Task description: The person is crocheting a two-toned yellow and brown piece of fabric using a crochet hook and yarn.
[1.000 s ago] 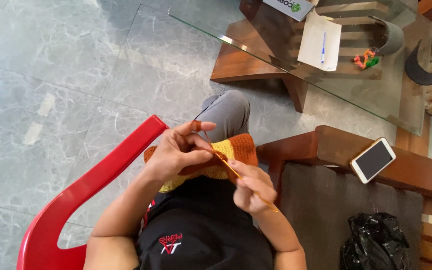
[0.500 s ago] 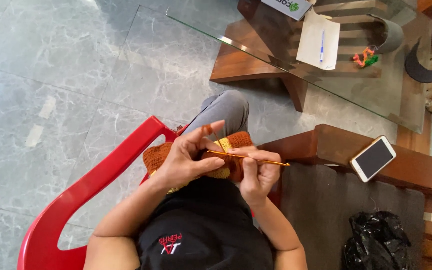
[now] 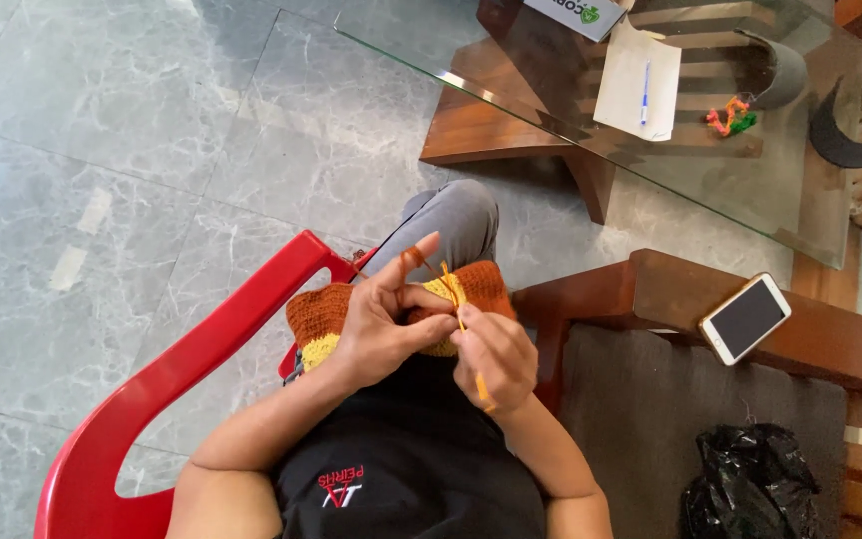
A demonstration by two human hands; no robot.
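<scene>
An orange and yellow crocheted piece [image 3: 313, 311] lies over my lap. My left hand [image 3: 381, 324] pinches its upper edge, forefinger raised with orange yarn [image 3: 433, 266] running over it. My right hand [image 3: 496, 359] is closed around a thin orange crochet hook [image 3: 473, 365], whose tip sits at the edge of the fabric beside my left thumb. The two hands touch each other above my black shirt.
I sit in a red plastic chair [image 3: 192, 369] on a grey marble floor. A wooden bench arm with a white phone [image 3: 745, 317] is to the right, a black plastic bag [image 3: 750, 484] below it. A glass table [image 3: 551, 110] with paper, pen and yarn scraps stands ahead.
The hook, pointing out to the right half a second ago, now stands steeper with its tip at the fabric. My right hand has shifted slightly down; my left forefinger stays raised.
</scene>
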